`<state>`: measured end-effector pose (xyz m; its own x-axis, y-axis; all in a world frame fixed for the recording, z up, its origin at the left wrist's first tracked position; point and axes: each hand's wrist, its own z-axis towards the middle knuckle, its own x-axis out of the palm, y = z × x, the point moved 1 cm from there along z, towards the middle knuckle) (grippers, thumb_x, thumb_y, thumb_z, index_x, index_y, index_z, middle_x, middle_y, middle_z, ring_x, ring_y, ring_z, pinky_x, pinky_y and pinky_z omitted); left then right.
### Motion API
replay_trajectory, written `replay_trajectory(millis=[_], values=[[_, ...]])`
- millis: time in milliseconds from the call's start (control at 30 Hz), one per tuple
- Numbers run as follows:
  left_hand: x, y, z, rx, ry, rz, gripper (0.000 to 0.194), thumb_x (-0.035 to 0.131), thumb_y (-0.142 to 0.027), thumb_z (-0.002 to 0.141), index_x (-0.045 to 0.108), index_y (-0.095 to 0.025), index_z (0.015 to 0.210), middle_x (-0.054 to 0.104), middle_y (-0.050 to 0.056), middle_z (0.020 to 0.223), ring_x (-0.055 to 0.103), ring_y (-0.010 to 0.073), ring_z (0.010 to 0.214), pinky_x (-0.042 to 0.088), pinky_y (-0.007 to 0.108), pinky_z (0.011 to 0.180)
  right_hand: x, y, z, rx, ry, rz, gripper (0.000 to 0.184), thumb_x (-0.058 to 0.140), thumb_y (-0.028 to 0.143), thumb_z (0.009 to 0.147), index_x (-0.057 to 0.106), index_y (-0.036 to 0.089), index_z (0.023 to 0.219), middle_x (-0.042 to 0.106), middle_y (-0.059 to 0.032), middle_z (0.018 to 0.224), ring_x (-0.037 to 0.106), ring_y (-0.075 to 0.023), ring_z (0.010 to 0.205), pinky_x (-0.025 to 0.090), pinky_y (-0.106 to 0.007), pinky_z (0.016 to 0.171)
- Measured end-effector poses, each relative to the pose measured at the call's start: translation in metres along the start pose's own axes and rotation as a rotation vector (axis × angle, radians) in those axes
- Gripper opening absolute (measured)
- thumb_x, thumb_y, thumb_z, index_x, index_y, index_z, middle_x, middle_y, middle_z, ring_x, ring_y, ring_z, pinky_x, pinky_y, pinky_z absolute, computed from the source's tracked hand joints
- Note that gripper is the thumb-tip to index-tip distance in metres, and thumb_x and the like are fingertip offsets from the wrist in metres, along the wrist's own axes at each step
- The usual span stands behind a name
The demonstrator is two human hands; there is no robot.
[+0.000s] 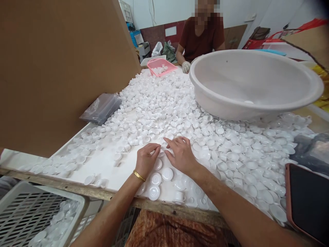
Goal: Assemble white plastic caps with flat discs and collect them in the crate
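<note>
I see the left hand (146, 158) pinched closed, its hold unclear, right hand (183, 156) loosely open, round white discs (154, 192) nearby lying flat, faces up.

The left hand (147, 157) and right hand (182, 154) are close together among small white cups (154, 192) strewn over the desk (103, 158). A large basin (226, 106) stands at right; 1 co-worker (202, 39) is beyond.

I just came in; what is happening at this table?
A person is at work among small white pieces spread over a table. The left hand has its fingertips close together; whether they grip a piece is unclear. The right hand is beside it, open. Opposite, a co-worker rests a gloved hand between a pink tray and a large basin.
</note>
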<state>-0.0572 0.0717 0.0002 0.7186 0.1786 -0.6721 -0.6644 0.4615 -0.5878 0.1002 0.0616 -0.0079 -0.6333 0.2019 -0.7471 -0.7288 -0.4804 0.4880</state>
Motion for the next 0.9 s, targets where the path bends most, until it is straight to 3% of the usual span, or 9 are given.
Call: replay_trajectory(millis=[133,400,667,900], values=[[0.000,-0.006,0.003,-0.167,-0.019,-0.156,0.016,0.054,-0.029,0.080,0.068,-0.020,0.082,0.070,0.002,0.084,0.064,0.0154,0.079,0.050,0.028,0.074,-0.001,0.003,0.001,-0.037,-0.033,0.042,0.049,0.057,0.034,0.080,0.045,0.016,0.124,0.065,-0.0058,0.089,0.052,-0.0210,0.092,0.026,-0.041,0.094],[0.000,-0.017,0.004,-0.415,0.055,-0.494,0.026,0.059,-0.039,0.076,0.070,-0.019,0.088,0.070,0.003,0.092,0.063,0.0195,0.089,0.050,0.031,0.083,-0.006,0.000,0.003,-0.024,-0.135,0.009,0.022,0.053,0.020,0.080,0.058,0.019,0.102,0.062,-0.0040,0.087,0.051,-0.0194,0.093,0.027,-0.039,0.093],[0.003,-0.021,-0.002,-0.353,0.035,-0.438,0.023,0.057,-0.035,0.079,0.069,-0.020,0.089,0.071,0.002,0.089,0.064,0.0175,0.086,0.051,0.031,0.082,-0.012,0.005,0.004,-0.011,-0.116,0.003,0.010,0.050,0.018,0.081,0.055,0.019,0.089,0.060,-0.0041,0.088,0.050,-0.0194,0.093,0.028,-0.038,0.093],[0.003,-0.018,-0.003,-0.181,0.045,-0.255,0.019,0.055,-0.031,0.082,0.069,-0.021,0.090,0.070,0.001,0.087,0.064,0.0149,0.080,0.052,0.026,0.076,-0.007,0.001,0.002,-0.080,-0.118,0.003,0.014,0.048,0.013,0.076,0.052,0.017,0.088,0.056,-0.0066,0.083,0.048,-0.0225,0.089,0.032,-0.040,0.091]])
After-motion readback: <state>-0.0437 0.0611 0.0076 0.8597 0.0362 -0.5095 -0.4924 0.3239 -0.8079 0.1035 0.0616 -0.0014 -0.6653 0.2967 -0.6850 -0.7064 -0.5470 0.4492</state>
